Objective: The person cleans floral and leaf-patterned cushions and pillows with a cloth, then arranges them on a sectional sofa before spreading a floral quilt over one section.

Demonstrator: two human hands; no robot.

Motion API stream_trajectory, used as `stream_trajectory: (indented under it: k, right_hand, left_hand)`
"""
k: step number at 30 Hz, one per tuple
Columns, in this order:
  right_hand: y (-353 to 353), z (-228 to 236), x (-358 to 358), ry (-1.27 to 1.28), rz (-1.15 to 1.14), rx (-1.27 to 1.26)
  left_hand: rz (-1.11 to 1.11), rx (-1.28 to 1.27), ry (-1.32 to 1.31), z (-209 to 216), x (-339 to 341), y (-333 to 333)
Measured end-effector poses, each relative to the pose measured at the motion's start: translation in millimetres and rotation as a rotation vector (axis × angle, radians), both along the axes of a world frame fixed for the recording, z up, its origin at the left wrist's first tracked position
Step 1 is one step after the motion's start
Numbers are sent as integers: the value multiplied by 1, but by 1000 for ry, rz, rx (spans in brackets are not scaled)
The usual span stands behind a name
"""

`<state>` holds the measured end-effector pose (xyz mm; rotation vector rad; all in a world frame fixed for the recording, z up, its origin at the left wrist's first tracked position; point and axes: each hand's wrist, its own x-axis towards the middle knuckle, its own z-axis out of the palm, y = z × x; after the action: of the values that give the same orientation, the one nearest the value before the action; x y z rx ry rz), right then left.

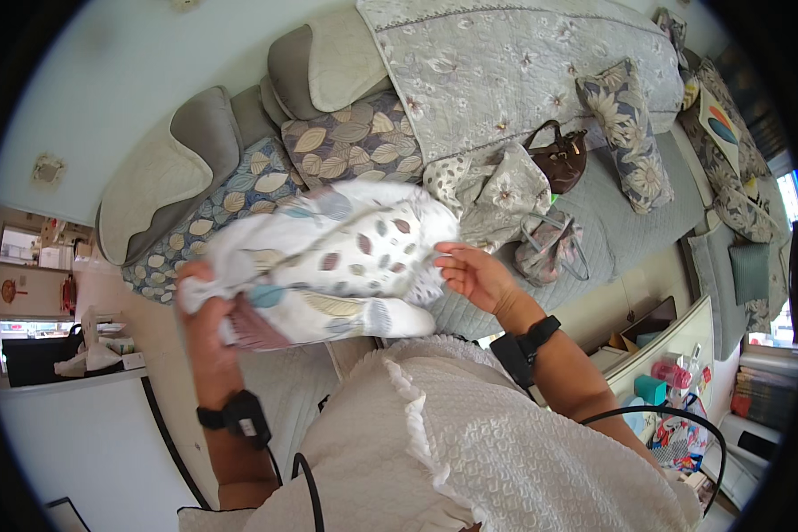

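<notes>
A bunched white cloth with a coloured leaf print hangs in front of me, above the edge of the sofa. Its exact kind cannot be made out from the folds. At its left end my left hand is closed round a gathered part of the cloth, slightly blurred. My right hand is beside the cloth's right edge, palm partly up and fingers apart. Its fingertips come close to the fabric; whether they touch it is unclear. Both wrists wear black bands with small boxes.
A grey sofa curves across the back, with leaf-print seat covers and a flowered cushion. On it lie a crumpled grey floral cloth, a brown handbag and a patterned bag. A cluttered table stands at right.
</notes>
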<state>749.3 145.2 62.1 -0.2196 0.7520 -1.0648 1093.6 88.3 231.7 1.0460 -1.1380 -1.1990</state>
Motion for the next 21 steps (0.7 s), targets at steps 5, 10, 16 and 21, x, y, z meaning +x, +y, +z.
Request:
stream_trajectory:
  k: [5,10,16,21]
  right_hand:
    - [-5,-61,-19,-65,-119,281]
    - [-52,-38,21,-254,11,232]
    - [-108,-12,89,-309,28,142]
    - [-152,-19,98,-374,-82,105]
  left_hand:
    - [338,-374,-290,37,42,49]
    - [698,-734,-978,72,71,115]
    - [946,-758,-990,110,104,178]
    - [818,-407,-919,113,128,199]
